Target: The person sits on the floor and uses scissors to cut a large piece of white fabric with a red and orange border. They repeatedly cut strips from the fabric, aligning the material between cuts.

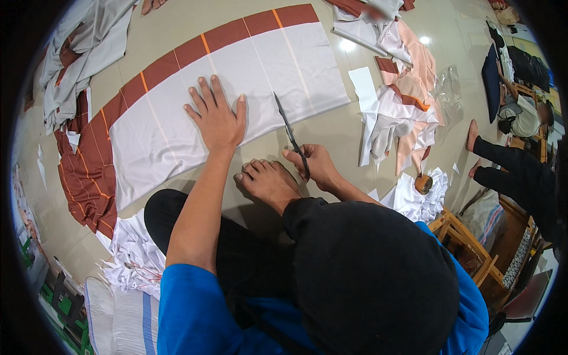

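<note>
A long piece of pale lilac-white fabric (171, 127) lies spread on the floor, with a brown band (222, 38) crossed by orange stripes along its far edge. My left hand (220, 118) presses flat on the fabric, fingers spread. In my right hand (319, 165), near my bare foot (266, 183), is a pair of scissors (287, 127). Its dark blades point away from me, with the tip over the fabric at the lower end of a thin line that runs up to the band. Whether the blades touch the cloth I cannot tell.
Brown striped cloth (89, 177) is bunched at the left. Peach and white fabric pieces (408, 112) lie on the right, and grey-white cloth (94, 41) at the far left. A wooden stool (464, 242) stands at the right, near another person's legs (509, 165). White sacks (127, 319) sit lower left.
</note>
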Demonstrator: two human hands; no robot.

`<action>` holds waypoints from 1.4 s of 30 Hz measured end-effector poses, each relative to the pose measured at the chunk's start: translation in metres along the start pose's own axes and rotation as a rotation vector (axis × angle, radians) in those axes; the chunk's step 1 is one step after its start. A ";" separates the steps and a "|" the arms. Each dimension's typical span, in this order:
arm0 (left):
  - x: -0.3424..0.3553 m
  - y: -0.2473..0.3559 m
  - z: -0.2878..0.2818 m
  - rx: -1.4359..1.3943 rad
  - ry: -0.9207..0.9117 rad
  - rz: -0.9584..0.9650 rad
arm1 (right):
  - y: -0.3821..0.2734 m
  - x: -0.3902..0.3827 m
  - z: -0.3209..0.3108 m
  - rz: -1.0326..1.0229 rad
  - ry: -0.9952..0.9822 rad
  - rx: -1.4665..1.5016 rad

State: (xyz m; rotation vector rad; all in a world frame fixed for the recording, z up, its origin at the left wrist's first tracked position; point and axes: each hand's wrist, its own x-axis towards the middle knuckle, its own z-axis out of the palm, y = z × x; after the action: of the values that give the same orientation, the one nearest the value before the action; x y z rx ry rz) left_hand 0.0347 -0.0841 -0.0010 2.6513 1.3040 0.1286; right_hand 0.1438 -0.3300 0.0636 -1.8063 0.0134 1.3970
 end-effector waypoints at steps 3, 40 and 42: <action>0.001 0.001 -0.001 -0.009 -0.006 0.000 | -0.006 0.004 0.002 -0.008 0.015 0.002; -0.001 0.001 -0.002 -0.019 0.010 0.005 | -0.025 0.033 0.006 -0.025 -0.001 -0.012; -0.001 0.001 -0.001 -0.025 0.039 0.014 | -0.031 0.029 0.007 -0.017 -0.002 -0.017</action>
State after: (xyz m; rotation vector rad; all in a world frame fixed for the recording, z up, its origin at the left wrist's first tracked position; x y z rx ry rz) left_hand 0.0345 -0.0853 0.0003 2.6496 1.2876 0.1988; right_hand 0.1642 -0.2927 0.0582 -1.8152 -0.0152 1.3902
